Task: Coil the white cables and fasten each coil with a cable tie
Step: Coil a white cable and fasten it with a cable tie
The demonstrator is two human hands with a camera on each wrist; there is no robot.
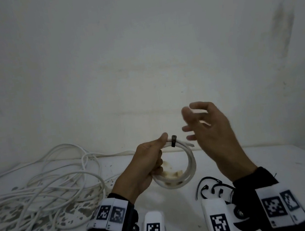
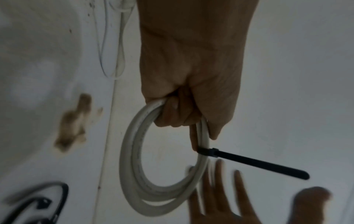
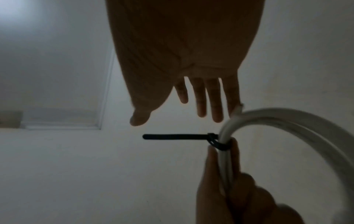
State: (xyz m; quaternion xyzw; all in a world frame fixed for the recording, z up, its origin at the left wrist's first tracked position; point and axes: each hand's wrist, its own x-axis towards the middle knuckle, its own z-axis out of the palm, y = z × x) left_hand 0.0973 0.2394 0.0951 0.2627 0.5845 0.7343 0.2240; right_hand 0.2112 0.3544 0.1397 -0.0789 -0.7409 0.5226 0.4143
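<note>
Dim, flat, greyish light is filling all three views, and I am seeing no hard shadows or glare. In the head view the corners are darkening, and the table edge (image 1: 267,146) is bowing at the lower sides from the wide lens. My right hand (image 1: 209,127) is smearing with motion blur there, its fingertips ghosting. In the left wrist view the same fingers (image 2: 220,178) are streaking at the bottom, and the spare black ties (image 2: 38,203) in the lower left are lying out of focus. In the right wrist view my palm (image 3: 182,45) is showing as a dark backlit shape, and a brighter patch is glowing in the upper left.
</note>
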